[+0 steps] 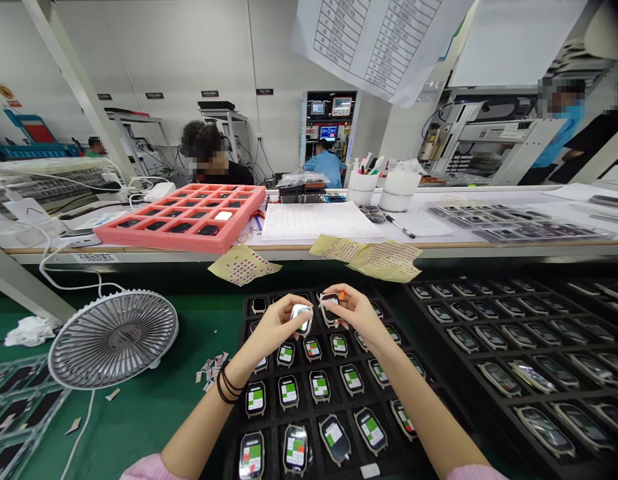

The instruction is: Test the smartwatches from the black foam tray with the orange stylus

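My left hand (pixel 275 328) pinches a smartwatch body (pixel 301 319) covered in shiny film. My right hand (pixel 356 310) holds a second, dark-screened smartwatch body (pixel 330 309) by its edges, with a small orange tab (pixel 341 295) just beside it. The two devices are close together but apart, above a black compartment tray (pixel 241 363). Its slots hold rows of similar watch bodies, such as one (pixel 255 400) with a green, white and red label on its screen. My hands hide the tray's far slots.
A second black tray (pixel 469 333) of filmed watch bodies lies to the right. A grey desk fan (pixel 113 339) stands on the green mat to the left. Dotted yellow sheets (pixel 243 265) hang over the bench edge. Beyond stand a pink foam tray (pixel 181 217) and a seated co-worker (pixel 213 160).
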{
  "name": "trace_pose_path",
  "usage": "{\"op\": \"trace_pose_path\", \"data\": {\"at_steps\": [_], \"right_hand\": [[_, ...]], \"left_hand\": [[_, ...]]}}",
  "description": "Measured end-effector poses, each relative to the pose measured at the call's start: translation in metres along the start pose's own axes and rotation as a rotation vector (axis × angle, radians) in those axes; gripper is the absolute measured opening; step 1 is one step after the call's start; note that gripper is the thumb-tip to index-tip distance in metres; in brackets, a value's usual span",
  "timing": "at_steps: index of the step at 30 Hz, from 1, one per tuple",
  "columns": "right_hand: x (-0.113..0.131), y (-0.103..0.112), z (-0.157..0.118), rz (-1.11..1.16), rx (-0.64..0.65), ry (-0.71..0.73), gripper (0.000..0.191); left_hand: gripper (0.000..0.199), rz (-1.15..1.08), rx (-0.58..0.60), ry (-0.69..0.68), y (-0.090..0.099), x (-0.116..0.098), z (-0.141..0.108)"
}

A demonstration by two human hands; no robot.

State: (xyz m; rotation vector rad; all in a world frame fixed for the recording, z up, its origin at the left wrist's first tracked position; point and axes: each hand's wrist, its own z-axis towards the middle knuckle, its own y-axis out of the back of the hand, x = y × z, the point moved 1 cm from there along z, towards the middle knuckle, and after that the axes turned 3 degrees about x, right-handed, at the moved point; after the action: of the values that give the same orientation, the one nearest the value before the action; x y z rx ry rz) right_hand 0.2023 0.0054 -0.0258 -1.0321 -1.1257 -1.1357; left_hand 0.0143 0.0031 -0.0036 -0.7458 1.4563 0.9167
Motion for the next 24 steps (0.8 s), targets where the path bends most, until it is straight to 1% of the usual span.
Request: {"op": "trace_pose_path", "data": {"at_steps": [6, 11, 14, 19, 24], "right_hand": [[-0.0003, -0.0009, 0.0002, 0.011, 0.035, 0.034, 0.031], [-0.0024, -0.0002, 0.0014, 0.033, 0.063, 0.031, 0.033], [-0.0021, -0.0005, 0.002, 0.042, 0.075, 0.033, 0.035], [-0.0018, -0.001, 0.0018, 0.038, 0.064, 0.041, 0.033], [-0.0012, -0.0003, 0.0016, 0.037, 0.051, 0.04, 0.032]], "left_hand": [[0.039, 0.011, 0.029, -0.073, 0.0004, 0.002, -0.0003], [0.042, 0.037, 0.067, -0.107, 0.0013, 0.0024, -0.0006], [0.043, 0.033, 0.077, -0.088, 0.0019, 0.0033, -0.0006], [0.048, -0.006, 0.095, -0.046, 0.003, 0.0072, 0.0006], [0.04, -0.018, 0.063, -0.051, 0.0027, 0.0046, 0.0014]]}}
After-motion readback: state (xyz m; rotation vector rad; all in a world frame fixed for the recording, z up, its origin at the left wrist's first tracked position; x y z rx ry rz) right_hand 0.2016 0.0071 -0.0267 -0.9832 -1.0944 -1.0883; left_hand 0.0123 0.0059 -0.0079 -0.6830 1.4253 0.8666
